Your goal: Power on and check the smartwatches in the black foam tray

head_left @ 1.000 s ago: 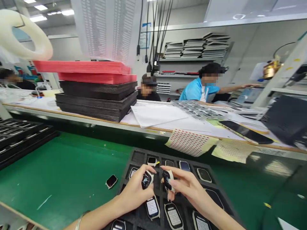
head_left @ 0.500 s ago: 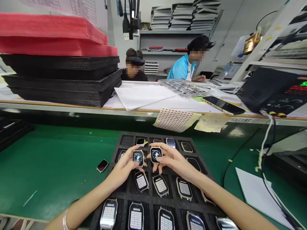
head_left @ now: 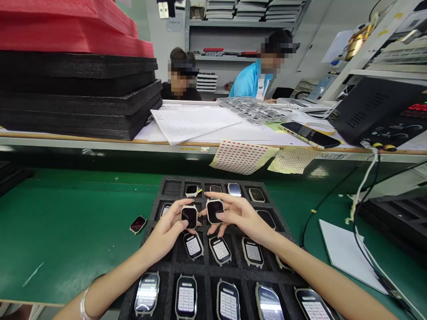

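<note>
My left hand [head_left: 171,223] is closed on a smartwatch without a strap [head_left: 189,217], its thumb on the dark screen. Close beside it, my right hand [head_left: 235,214] grips a second smartwatch [head_left: 215,210], also dark, with the thumb against its face. Both watches are held above a black foam tray [head_left: 208,274] divided into compartments. Several more watch bodies lie in the tray; the nearer ones, such as this lit watch [head_left: 187,297], show a pale grid on screen. One watch [head_left: 138,225] lies outside the tray on the green table, to the left.
Black foam trays [head_left: 76,98] under red ones stand stacked on the shelf at left. Papers [head_left: 196,122], a phone [head_left: 310,135] and a black power supply [head_left: 376,113] lie along it. Cables [head_left: 363,222] hang at right above a white sheet [head_left: 350,258]. Two people sit beyond.
The screens of both held watches have gone from a lit watch face to dark. The hands keep their hold. The whole view has shifted slightly.
</note>
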Motion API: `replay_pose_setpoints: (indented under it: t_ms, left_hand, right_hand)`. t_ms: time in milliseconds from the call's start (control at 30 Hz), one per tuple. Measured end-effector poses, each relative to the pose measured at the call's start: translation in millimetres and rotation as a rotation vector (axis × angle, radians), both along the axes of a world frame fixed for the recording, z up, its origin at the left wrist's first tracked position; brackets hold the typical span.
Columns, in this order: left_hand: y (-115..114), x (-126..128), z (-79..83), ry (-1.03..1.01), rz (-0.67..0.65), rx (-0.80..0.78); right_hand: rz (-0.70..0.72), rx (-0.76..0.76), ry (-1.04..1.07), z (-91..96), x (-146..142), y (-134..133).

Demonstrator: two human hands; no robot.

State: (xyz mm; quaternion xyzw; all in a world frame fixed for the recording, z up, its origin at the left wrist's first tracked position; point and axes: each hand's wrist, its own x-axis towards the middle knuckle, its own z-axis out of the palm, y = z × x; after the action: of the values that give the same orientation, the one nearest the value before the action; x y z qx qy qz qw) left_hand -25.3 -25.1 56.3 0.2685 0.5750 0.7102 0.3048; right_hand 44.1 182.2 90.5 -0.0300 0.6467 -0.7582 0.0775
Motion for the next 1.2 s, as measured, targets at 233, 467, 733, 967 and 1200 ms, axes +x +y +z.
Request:
replay_pose_setpoints:
  t_ms: [233, 467, 733, 967, 1200]
  left_hand:
    - [2.1, 1.2, -2.1, 0.060, 0.018, -0.090]
    - [0.9, 1.4, 1.2, 0.358, 0.116, -0.253]
    - [-1.9, 5.6, 1.7, 0.415, 0.105, -0.260]
    - [-1.4, 6.2, 2.0, 0.451, 0.112, -0.219]
    - [-1.7, 5.3, 4.1, 0.507, 0.098, -0.310]
  right_hand:
    - [-0.018, 0.067, 0.051, -2.1, 0.3, -1.3]
    - [0.155, 0.004, 0.099, -1.5, 1.6, -6.1]
    - [0.159, -0.014, 0.110, -4.3, 0.8, -6.8]
    - [0.151, -0.002, 0.104, -5.2, -0.6, -5.8]
    - [0.163, 0.056, 0.016, -2.8, 2.4, -5.9]
